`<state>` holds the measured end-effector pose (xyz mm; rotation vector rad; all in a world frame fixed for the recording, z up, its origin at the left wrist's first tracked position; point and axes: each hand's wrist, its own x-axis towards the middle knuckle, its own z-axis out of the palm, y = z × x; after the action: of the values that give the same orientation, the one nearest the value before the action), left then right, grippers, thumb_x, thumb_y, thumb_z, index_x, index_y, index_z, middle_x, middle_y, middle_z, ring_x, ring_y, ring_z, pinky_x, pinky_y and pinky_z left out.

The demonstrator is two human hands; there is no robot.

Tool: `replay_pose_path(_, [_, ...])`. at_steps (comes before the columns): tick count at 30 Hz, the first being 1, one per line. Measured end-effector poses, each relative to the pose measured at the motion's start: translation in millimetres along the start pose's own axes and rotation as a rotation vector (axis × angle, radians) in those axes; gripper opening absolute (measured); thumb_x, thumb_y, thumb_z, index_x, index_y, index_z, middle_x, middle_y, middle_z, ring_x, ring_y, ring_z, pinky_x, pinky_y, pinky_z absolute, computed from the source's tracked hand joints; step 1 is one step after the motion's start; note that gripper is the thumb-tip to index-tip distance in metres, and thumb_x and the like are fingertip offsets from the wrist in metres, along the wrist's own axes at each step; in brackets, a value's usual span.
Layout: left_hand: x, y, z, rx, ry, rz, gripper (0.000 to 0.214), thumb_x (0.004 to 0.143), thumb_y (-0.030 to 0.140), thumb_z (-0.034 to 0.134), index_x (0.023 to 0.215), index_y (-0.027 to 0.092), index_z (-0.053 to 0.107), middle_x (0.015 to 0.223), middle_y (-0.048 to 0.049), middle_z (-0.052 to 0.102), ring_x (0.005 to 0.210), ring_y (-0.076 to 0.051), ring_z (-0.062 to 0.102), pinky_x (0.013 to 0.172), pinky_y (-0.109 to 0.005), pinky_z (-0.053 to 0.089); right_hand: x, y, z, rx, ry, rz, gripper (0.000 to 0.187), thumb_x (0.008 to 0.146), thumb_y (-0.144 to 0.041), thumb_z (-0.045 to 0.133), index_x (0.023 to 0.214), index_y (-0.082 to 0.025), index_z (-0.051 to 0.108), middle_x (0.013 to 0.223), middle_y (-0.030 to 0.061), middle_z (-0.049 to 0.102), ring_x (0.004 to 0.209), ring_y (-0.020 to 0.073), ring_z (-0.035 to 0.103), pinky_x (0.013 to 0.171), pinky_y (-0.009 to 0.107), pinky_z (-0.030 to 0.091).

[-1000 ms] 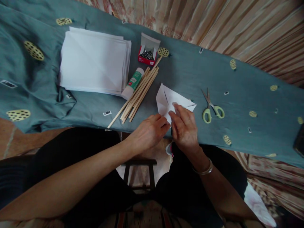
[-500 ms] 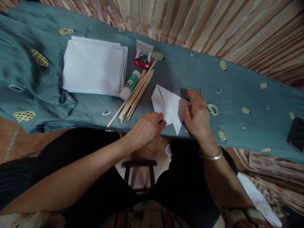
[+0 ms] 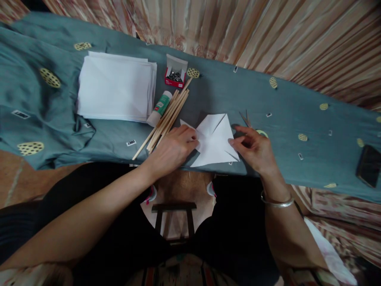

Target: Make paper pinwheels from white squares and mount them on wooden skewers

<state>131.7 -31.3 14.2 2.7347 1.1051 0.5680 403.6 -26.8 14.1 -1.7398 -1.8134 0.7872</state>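
Near the table's front edge lies a white piece of paper (image 3: 216,139) with slits cut in from its corners. My left hand (image 3: 178,145) is closed on its left side, fingers curled and pinching the paper. On the right edge, my right hand (image 3: 251,147) pinches the paper between thumb and forefinger. Just behind my right hand are scissors (image 3: 245,119) with a pale green handle, partly hidden by the fingers. A bundle of thin wooden sticks (image 3: 169,119) lies right beside my left hand, and a green and white glue stick (image 3: 160,108) rests against them.
A stack of white paper (image 3: 116,87) lies at the left on the teal tablecloth (image 3: 220,91). Behind the sticks stands an open red box (image 3: 175,82) of small metal pieces. A dark phone (image 3: 369,165) lies at the far right. Pleated curtains (image 3: 238,31) hang behind the table.
The paper has turned, and its slits now point other ways. My left hand has shifted left and up, my right hand slightly right, its fingers now pinching the paper's edge.
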Motion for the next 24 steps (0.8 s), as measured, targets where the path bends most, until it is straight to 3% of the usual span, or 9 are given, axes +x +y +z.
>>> replay_pose_path(5, [15,-6,-1.4,0.013,0.03,-0.026,0.029,0.094,0.009,0.041,0.1,0.014,0.068,0.109,-0.0111,0.062,0.104,-0.025,0.054,0.086,-0.039,0.047,-34,-15,3,-0.069,-0.035,0.111,0.06,0.083,-0.047,0.066,0.132,-0.015,0.054,0.068,0.0007,0.073,0.056,0.0183,0.066,0.059,0.033,0.053])
replay_pose_path(7, [16,1,-2.2,0.004,0.052,-0.024,0.028,0.096,0.013,0.041,0.11,0.014,0.065,0.111,-0.0118,0.062,0.105,-0.025,0.054,0.088,-0.041,0.046,-42,-20,0,-0.174,0.028,0.101,0.062,0.084,-0.049,0.065,0.134,-0.014,0.053,0.07,0.0028,0.074,0.059,0.0208,0.068,0.061,0.035,0.054])
replay_pose_path(10, [11,16,0.7,-0.033,0.04,0.047,0.031,0.097,0.034,0.048,0.118,0.013,0.059,0.113,-0.0131,0.062,0.106,-0.028,0.054,0.088,-0.043,0.046,-48,-19,-6,-0.278,0.174,0.019,0.049,0.087,-0.045,0.062,0.126,-0.016,0.059,0.079,0.0064,0.077,0.068,0.0231,0.071,0.067,0.036,0.056])
replay_pose_path(12, [5,25,5.9,-0.073,-0.007,0.108,0.039,0.094,0.045,0.052,0.116,0.013,0.058,0.113,-0.0133,0.062,0.102,-0.027,0.055,0.085,-0.041,0.048,-51,-16,-8,-0.249,0.189,-0.068,0.034,0.09,-0.039,0.061,0.117,-0.019,0.065,0.092,0.0071,0.077,0.076,0.0221,0.072,0.074,0.037,0.057])
replay_pose_path(14, [0,31,11.7,-0.095,-0.043,0.122,0.038,0.093,0.043,0.055,0.115,0.011,0.058,0.112,-0.0134,0.062,0.1,-0.026,0.056,0.085,-0.039,0.049,-53,-14,-6,-0.177,0.118,-0.168,0.028,0.091,-0.033,0.058,0.116,-0.022,0.066,0.11,0.0074,0.075,0.09,0.0218,0.072,0.085,0.038,0.057])
replay_pose_path(18, [-2,35,17.9,-0.092,-0.082,0.105,0.028,0.095,0.033,0.054,0.11,0.011,0.059,0.109,-0.0121,0.064,0.098,-0.024,0.058,0.087,-0.038,0.051,-55,-15,3,-0.089,-0.086,-0.325,0.038,0.094,-0.02,0.049,0.131,-0.024,0.058,0.134,0.0075,0.064,0.123,0.0224,0.06,0.105,0.043,0.05])
replay_pose_path(24, [0,37,19.0,-0.103,-0.079,0.105,0.018,0.097,0.025,0.05,0.102,0.013,0.062,0.103,-0.0095,0.066,0.093,-0.022,0.06,0.082,-0.034,0.053,-52,-14,2,-0.058,-0.228,-0.342,0.047,0.089,-0.007,0.045,0.13,-0.026,0.059,0.143,0.0058,0.057,0.135,0.0218,0.05,0.116,0.045,0.039])
